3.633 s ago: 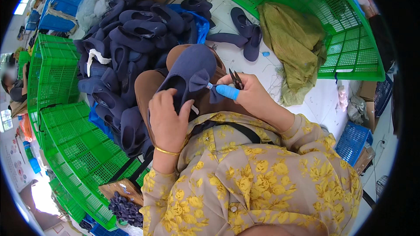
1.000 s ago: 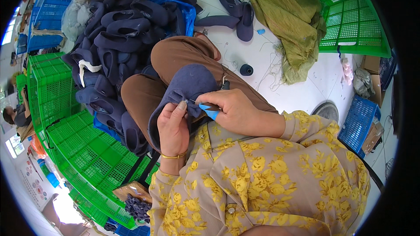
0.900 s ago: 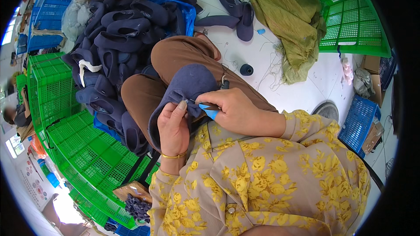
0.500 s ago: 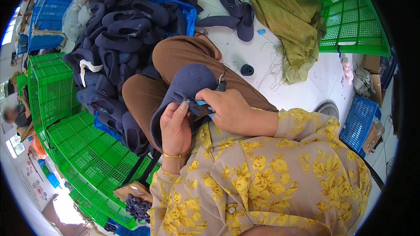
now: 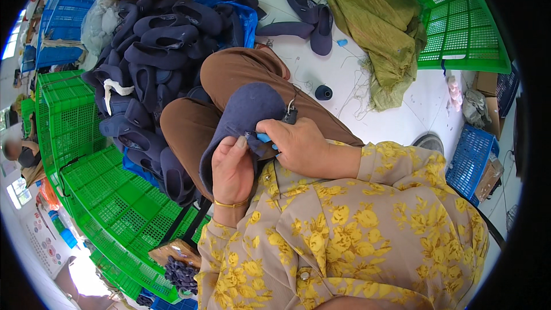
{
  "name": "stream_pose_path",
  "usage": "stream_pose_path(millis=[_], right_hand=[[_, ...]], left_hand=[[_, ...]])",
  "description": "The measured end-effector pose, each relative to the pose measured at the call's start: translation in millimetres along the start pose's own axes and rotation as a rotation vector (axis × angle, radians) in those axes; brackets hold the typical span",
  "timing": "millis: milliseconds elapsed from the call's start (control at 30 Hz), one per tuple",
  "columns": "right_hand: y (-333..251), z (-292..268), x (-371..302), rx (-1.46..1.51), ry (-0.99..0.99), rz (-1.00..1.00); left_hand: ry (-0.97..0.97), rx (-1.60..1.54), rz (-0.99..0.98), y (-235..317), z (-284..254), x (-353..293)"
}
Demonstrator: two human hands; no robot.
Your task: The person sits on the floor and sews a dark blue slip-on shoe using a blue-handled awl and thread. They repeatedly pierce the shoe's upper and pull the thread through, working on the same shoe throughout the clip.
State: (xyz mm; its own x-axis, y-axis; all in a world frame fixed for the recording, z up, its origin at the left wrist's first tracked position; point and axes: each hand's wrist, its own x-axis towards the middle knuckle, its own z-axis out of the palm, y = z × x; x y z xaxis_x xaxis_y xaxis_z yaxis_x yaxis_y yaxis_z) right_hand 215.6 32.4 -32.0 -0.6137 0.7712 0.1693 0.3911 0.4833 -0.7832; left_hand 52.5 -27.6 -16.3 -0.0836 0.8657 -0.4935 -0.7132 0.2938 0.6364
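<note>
A dark blue fabric shoe lies across my lap, its rounded toe pointing away from me. My left hand grips its near part, the thumb pressed along the opening's edge. My right hand is closed on a small tool with a black end, which has a pale loop on it. Something blue shows beneath the right fingers, against the shoe; whether it belongs to the tool I cannot tell. Most of the tool is hidden by the hand. A small dark strip of fabric lies between both hands.
Many similar shoes are heaped on the left, partly on blue plastic. Green crates stand left, another green crate far right. An olive sack, loose shoes and a dark thread spool lie on the floor.
My left thumb has slid slightly down along the shoe's edge. The right fingers have shifted a little beside it; the shoe stays almost in place.
</note>
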Motion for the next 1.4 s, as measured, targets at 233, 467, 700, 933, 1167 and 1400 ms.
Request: stream_pose_path(millis=[233, 467, 700, 933, 1167, 1400], right_hand=[[-1, 3, 0, -0.033, 0.022, -0.028], [-11, 2, 7, 0.156, 0.021, 0.19], [-20, -11, 15, 0.32, -0.043, 0.319], [-13, -20, 33, 0.3, -0.243, 0.272], [-16, -20, 32, 0.154, -0.114, 0.145], [-23, -49, 60, 1.136, 0.157, 0.476]], left_hand=[[-0.02, -0.036, 0.001, -3, -2, 0], [-0.031, -0.009, 0.028, -7, 0, 1], [-0.026, 0.075, 0.04, -10, -6, 0], [0.047, 0.307, 0.093, -10, -1, -6], [0.106, 0.519, 0.126, -8, -2, -19], [0.132, 0.423, 0.118, -7, 3, -20]])
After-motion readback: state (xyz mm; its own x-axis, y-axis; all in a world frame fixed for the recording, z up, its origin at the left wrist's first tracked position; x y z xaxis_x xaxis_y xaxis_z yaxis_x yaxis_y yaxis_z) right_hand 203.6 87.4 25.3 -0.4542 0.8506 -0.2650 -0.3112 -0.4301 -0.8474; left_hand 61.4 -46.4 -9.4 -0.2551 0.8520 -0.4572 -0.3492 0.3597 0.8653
